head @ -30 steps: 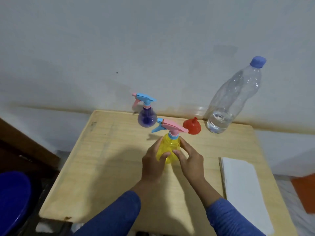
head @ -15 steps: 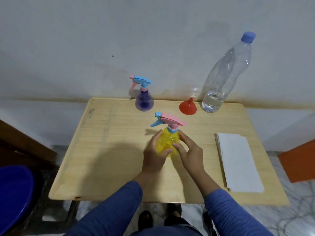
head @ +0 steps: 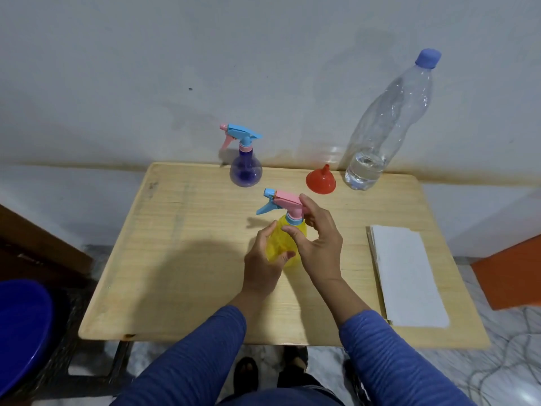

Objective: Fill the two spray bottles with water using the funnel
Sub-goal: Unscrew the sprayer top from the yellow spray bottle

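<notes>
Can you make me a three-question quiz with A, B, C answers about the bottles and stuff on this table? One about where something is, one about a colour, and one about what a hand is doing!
1. Where is the red funnel?
A. On the yellow spray bottle
B. On the table between the purple spray bottle and the water bottle
C. On the white paper

2. What colour is the water bottle's cap?
A. Blue
B. Red
C. Yellow

3. What is the left hand doing?
A. Lying flat on the table
B. Lifting the funnel
C. Holding the yellow spray bottle

Answers:
1 B: it sits mouth down between the purple spray bottle and the water bottle.
2 A: the cap is blue.
3 C: its fingers wrap round the yellow spray bottle.
</notes>
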The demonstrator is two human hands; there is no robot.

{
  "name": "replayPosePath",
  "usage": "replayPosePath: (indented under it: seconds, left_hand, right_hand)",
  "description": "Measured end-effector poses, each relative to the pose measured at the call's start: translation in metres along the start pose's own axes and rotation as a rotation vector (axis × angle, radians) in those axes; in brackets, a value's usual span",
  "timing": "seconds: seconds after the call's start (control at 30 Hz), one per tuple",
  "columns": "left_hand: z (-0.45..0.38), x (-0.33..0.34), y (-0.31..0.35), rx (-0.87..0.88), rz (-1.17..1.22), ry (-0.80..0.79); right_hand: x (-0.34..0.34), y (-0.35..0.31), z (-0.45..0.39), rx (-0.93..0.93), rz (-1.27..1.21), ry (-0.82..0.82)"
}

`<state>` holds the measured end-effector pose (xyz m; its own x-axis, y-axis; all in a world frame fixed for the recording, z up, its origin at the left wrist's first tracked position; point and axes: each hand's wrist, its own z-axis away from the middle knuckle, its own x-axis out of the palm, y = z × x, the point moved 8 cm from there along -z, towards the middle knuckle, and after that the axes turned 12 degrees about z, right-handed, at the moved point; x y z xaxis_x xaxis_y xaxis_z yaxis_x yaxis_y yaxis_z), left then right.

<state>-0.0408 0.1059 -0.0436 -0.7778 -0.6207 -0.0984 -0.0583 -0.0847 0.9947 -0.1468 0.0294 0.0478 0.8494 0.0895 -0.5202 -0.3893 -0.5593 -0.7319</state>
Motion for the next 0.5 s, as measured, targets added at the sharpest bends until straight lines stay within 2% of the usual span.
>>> replayPosePath:
  seconds: [0.13,0.37,0.5]
  left_hand:
    - [-0.002,-0.001,-0.001,-0.002,0.003,-0.017]
    - [-0.005,-0.003,-0.005,0.011,-0.013,-0.001]
    - [-0.008,-0.004,-0.006,-0.003,0.002,-0.025]
  right_hand:
    - [0.002,-0.003,-0.008,0.000,-0.036,-0.005]
    - [0.005,-0.003,-0.010,-0.010,-0.058,-0.242]
    - [0.002,-0.005,-0.023,0.014,-0.037,-0.218]
